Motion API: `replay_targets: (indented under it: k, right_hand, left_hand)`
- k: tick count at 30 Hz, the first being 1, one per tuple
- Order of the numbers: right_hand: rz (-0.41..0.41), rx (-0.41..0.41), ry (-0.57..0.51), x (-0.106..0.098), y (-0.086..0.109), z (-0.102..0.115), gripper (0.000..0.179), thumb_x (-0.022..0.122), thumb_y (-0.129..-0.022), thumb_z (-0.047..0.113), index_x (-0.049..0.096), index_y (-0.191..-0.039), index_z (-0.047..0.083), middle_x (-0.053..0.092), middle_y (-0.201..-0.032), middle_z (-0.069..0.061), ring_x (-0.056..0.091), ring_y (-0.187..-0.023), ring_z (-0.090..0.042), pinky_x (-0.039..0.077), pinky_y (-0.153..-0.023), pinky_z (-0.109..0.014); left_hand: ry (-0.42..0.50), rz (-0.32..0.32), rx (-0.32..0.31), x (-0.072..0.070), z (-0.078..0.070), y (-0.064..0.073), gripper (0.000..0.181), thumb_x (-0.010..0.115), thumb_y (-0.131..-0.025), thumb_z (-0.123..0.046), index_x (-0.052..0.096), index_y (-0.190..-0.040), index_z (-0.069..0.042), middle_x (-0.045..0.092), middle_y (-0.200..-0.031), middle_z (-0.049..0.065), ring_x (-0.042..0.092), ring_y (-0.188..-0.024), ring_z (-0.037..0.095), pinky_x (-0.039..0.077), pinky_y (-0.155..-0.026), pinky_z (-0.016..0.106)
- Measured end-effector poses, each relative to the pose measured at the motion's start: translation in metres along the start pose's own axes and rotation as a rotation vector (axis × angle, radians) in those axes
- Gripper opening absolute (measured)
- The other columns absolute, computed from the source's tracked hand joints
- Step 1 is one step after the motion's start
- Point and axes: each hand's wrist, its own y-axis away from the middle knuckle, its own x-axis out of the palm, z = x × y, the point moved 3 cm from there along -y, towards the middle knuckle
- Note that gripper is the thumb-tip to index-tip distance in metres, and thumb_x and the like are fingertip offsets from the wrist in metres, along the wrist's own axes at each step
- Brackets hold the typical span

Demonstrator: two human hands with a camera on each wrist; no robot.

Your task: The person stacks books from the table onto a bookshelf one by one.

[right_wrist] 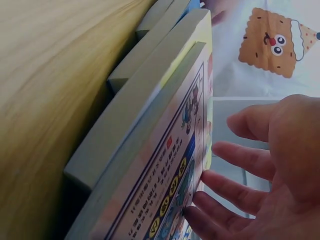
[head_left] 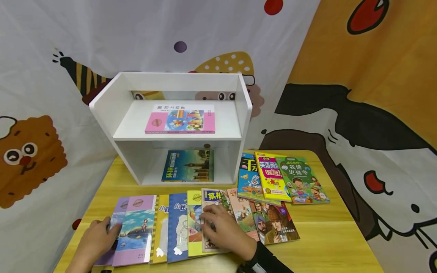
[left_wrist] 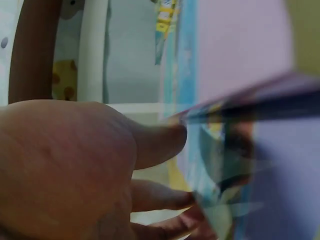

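My left hand (head_left: 97,239) is at the left edge of two overlapping purple books, with a seaside cover on the upper purple book (head_left: 134,231). In the left wrist view its thumb (left_wrist: 162,142) reaches the dark line between these books, while the other fingers meet the edge below. My right hand (head_left: 223,229) lies over a comic-style book (head_left: 208,242) in the row, fingers loosely spread. The right wrist view has these fingertips (right_wrist: 210,177) right at the cover of that book (right_wrist: 165,180).
A white two-tier shelf (head_left: 119,132) stands behind, with a pink book (head_left: 181,121) above and a dark green book (head_left: 187,167) below. Yellow, blue and comic books overlap along the table (head_left: 334,231). Three more, including a green book (head_left: 302,180), lie right of the shelf.
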Motion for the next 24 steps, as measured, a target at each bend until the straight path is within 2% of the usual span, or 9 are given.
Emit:
replay_targets:
  k: [4, 7, 10, 16, 20, 24]
  right_hand:
    - [0.003, 0.014, 0.006, 0.0, 0.001, -0.001, 0.027, 0.053, -0.094, 0.035, 0.063, -0.116, 0.025, 0.053, -0.124, 0.002, 0.042, -0.109, -0.012, 0.048, -0.084, -0.043]
    - [0.01, 0.034, 0.003, 0.0, 0.001, -0.003, 0.027, 0.054, -0.093, 0.036, 0.064, -0.116, 0.025, 0.052, -0.124, 0.003, 0.042, -0.109, -0.011, 0.047, -0.084, -0.044]
    - [0.014, 0.045, 0.002, 0.001, 0.002, -0.004, 0.027, 0.054, -0.093, 0.037, 0.064, -0.115, 0.026, 0.053, -0.124, 0.004, 0.041, -0.11, -0.01, 0.047, -0.085, -0.044]
    - [0.019, 0.04, -0.006, 0.003, 0.002, -0.005, 0.026, 0.053, -0.094, 0.037, 0.064, -0.115, 0.027, 0.053, -0.124, 0.004, 0.041, -0.111, -0.009, 0.047, -0.086, -0.044]
    - [0.023, 0.019, -0.016, 0.003, 0.0, -0.005, 0.026, 0.052, -0.094, 0.036, 0.064, -0.115, 0.026, 0.053, -0.124, 0.004, 0.042, -0.11, -0.01, 0.047, -0.085, -0.043]
    - [0.025, 0.014, -0.02, 0.001, -0.001, -0.004, 0.026, 0.053, -0.094, 0.035, 0.064, -0.116, 0.025, 0.053, -0.124, 0.003, 0.042, -0.11, -0.01, 0.047, -0.086, -0.044]
  left_hand:
    - [-0.032, -0.02, 0.021, 0.003, -0.002, -0.003, 0.085, 0.052, -0.088, -0.053, 0.036, -0.127, 0.02, 0.04, -0.111, 0.044, 0.043, -0.097, 0.053, 0.04, -0.082, 0.067]
    - [0.001, -0.023, 0.018, 0.005, -0.001, -0.005, 0.086, 0.054, -0.087, -0.054, 0.036, -0.128, 0.019, 0.042, -0.109, 0.042, 0.045, -0.095, 0.05, 0.041, -0.08, 0.065]
    - [0.079, -0.019, 0.023, 0.005, 0.003, -0.009, 0.09, 0.056, -0.084, -0.057, 0.036, -0.129, 0.018, 0.048, -0.109, 0.038, 0.05, -0.093, 0.044, 0.044, -0.077, 0.06]
    - [0.301, 0.049, -0.004, 0.008, 0.006, -0.013, 0.097, 0.062, -0.074, -0.067, 0.039, -0.128, 0.01, 0.057, -0.106, 0.023, 0.053, -0.084, 0.026, 0.047, -0.069, 0.044]
    - [0.359, 0.021, 0.039, 0.004, -0.003, -0.007, 0.09, 0.059, -0.08, -0.062, 0.03, -0.13, 0.007, 0.051, -0.11, 0.024, 0.052, -0.089, 0.03, 0.046, -0.072, 0.046]
    - [0.309, -0.045, 0.106, -0.011, -0.019, 0.004, 0.084, 0.051, -0.09, -0.053, 0.014, -0.137, 0.006, 0.044, -0.121, 0.035, 0.051, -0.099, 0.04, 0.045, -0.075, 0.055]
